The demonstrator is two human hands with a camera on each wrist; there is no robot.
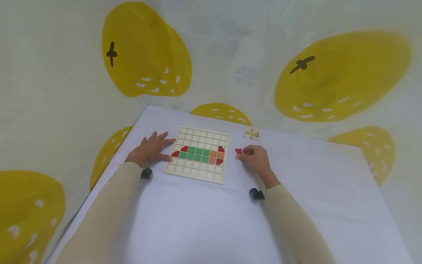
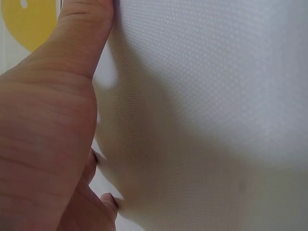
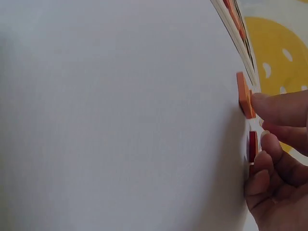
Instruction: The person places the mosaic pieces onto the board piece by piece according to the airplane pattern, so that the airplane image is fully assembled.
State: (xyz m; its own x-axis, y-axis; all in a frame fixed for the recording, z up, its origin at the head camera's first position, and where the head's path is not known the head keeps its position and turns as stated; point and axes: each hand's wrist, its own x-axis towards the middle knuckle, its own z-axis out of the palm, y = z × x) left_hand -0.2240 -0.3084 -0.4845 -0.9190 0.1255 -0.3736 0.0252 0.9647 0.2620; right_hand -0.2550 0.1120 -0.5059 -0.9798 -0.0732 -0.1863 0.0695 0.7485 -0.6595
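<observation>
A pale gridded board [image 1: 194,172] lies on the white table, with green, orange and red tiles set in a band across its middle. My left hand [image 1: 151,148] rests beside it with fingers spread, fingertips at the board's left edge. To the right of the board, my right hand [image 1: 257,159] pinches an orange tile [image 3: 244,95] between thumb and finger, the tile tilted close over the cloth. Red pieces [image 3: 252,146] show by the curled fingers in the right wrist view. The left wrist view shows the left hand's thumb [image 2: 77,38] along the cloth.
A small patterned card [image 1: 251,134] lies near the table's back edge, beyond the right hand. White cloth [image 1: 197,220] covers the table. Behind it hangs a pale backdrop with yellow fruit shapes [image 1: 146,51]. Dark wrist cameras [image 1: 256,194] sit under both sleeves.
</observation>
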